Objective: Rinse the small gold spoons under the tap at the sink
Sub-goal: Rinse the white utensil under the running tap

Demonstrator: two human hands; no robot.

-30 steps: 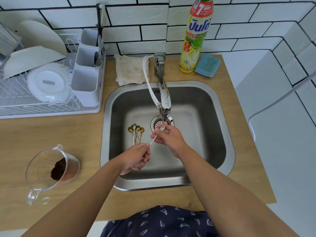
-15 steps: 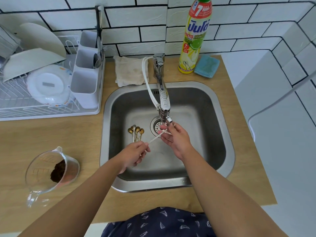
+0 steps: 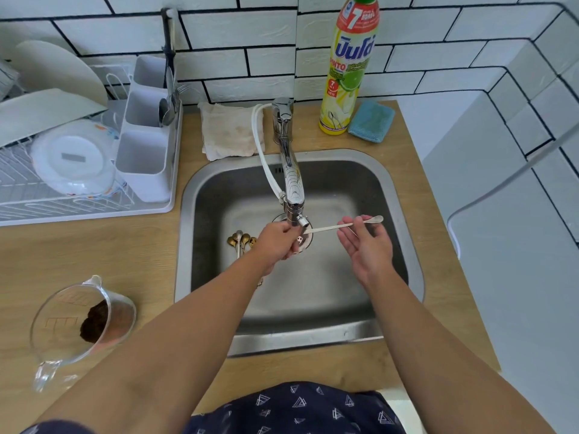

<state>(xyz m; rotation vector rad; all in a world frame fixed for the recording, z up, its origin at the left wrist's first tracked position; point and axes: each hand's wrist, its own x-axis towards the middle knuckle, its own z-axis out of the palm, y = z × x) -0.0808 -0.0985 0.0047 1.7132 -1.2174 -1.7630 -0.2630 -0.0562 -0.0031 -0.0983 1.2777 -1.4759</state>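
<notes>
Stainless steel sink (image 3: 404, 214), set in a light wood countertop (image 3: 94, 255); chrome tap (image 3: 289, 170) reaches out over the basin, a white hose (image 3: 263, 158) looped beside it. Left hand (image 3: 279, 242), fingers curled, grips the handle end of a pale long-handled spoon (image 3: 332, 227) just under the tap outlet, above the drain (image 3: 305, 242). The spoon lies roughly level, bowl end to the right. Right hand (image 3: 366, 242), palm up and fingers loosely spread, lies under the spoon near its bowl; the shaft crosses its fingertips, and whether they touch it cannot be told. Small gold spoons (image 3: 239, 241), a cluster, lie on the sink floor to the left of the drain, bowls pointing away from the person, partly hidden by the left wrist. Water flow cannot be made out. Behind the sink: a folded, stained cloth (image 3: 228, 133) left of the tap; a yellow dish soap bottle (image 3: 347, 67) with green cap, upright, right of the tap; a blue sponge (image 3: 371, 120) just beside the bottle. Left of the sink: a white dish rack (image 3: 94, 211) holding plates, an upturned bowl (image 3: 73, 158) and a grey cutlery caddy (image 3: 145, 151) with utensils in its far compartments. Near left: a clear measuring jug (image 3: 81, 321), tilted, with a brown lump inside
</notes>
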